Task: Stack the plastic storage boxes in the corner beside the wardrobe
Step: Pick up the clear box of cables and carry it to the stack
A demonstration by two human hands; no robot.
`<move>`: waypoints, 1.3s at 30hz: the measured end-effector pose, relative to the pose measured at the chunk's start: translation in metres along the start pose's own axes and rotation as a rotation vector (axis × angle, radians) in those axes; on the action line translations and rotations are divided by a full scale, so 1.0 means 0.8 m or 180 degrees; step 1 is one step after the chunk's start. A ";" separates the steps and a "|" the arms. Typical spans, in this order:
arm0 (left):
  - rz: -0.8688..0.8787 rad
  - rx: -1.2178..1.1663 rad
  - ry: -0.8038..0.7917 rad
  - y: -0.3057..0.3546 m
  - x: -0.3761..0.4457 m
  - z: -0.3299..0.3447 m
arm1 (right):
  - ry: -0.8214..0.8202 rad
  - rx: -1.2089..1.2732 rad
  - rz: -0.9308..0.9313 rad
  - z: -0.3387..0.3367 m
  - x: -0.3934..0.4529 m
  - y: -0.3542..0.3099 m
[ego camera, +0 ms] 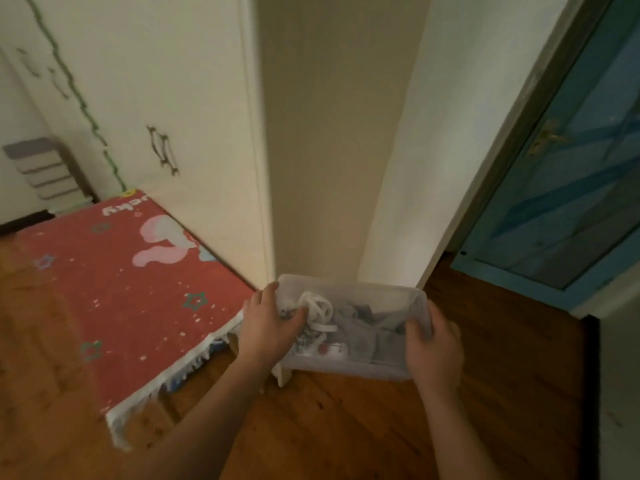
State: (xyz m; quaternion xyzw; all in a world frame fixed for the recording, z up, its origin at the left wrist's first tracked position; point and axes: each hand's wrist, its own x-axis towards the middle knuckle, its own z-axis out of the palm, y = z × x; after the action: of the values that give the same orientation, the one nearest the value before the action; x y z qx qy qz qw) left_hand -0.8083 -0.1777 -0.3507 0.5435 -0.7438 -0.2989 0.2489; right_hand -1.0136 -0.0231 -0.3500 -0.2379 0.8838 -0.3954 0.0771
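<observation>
You hold one clear plastic box (360,327) between both hands, low in front of the narrow gap between the wardrobe (194,133) on your left and the white wall (450,150) on your right. Your left hand (268,327) grips the box's left end, its thumb hooked over the rim and pointing into the box, its other fingers out of sight below. Your right hand (434,348) grips the right end the same way, thumb curled over the rim, fingers wrapped round the outer wall. Whether the box touches the floor (346,427) you cannot tell (its base is blurred). Inside it lie a coiled white cord (317,310) and some grey cloth (367,327), with small items near the front wall too blurred to name. A red mat (114,296) with white fringe lies on the wooden floor to your left, along the wardrobe front. A blue door (568,188) stands to the right beyond the wall.
</observation>
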 end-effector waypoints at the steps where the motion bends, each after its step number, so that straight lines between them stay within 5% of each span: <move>1: -0.0018 0.0030 0.0056 -0.012 -0.008 -0.016 | -0.0041 0.0029 -0.0051 0.006 -0.016 -0.009; 19: -0.0942 0.0179 0.1064 -0.244 -0.134 -0.312 | -0.1281 0.0500 -0.1213 0.156 -0.253 -0.229; 39: -0.1804 0.0446 0.1906 -0.424 -0.059 -0.533 | -0.2331 0.0646 -0.2069 0.448 -0.325 -0.489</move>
State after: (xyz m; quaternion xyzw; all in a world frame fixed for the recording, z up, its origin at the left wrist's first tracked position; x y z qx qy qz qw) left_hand -0.2751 -0.2852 -0.2980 0.8053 -0.4781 -0.1331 0.3245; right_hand -0.5289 -0.3596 -0.3175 -0.6155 0.6360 -0.3735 0.2779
